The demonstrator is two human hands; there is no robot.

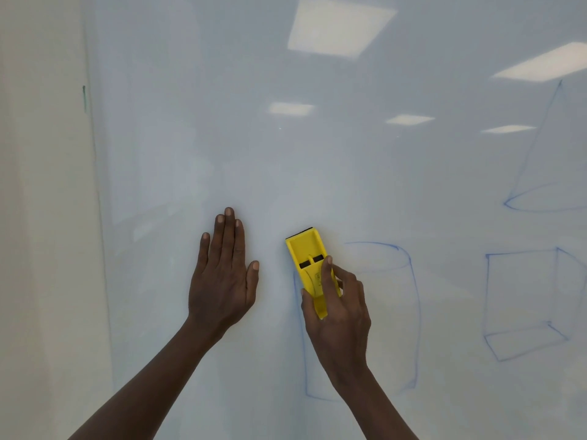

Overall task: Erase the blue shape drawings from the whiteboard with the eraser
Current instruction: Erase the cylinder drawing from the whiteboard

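A glossy whiteboard (317, 173) fills the view, ceiling lights (340, 27) mirrored across its upper half and a pale wall (41, 217) bordering its left edge, where a short green mark (84, 98) sits. Three blue outline drawings remain on the board: a cylinder (409, 312) low in the middle, its top-left portion missing; a cone (536, 160) at the far right, cut off by the frame; and a box (524, 306) below the cone. The person's left hand (222, 281) lies flat against the bare board left of the cylinder, fingers straight and together, thumb spread, holding nothing. The right hand (340, 309) grips the lower end of the yellow eraser (309, 265), index finger stretched along its back and thumb on its left side. The eraser is pressed to the board at the cylinder's upper-left corner, tilted slightly left, a dark pad showing at its top edge.
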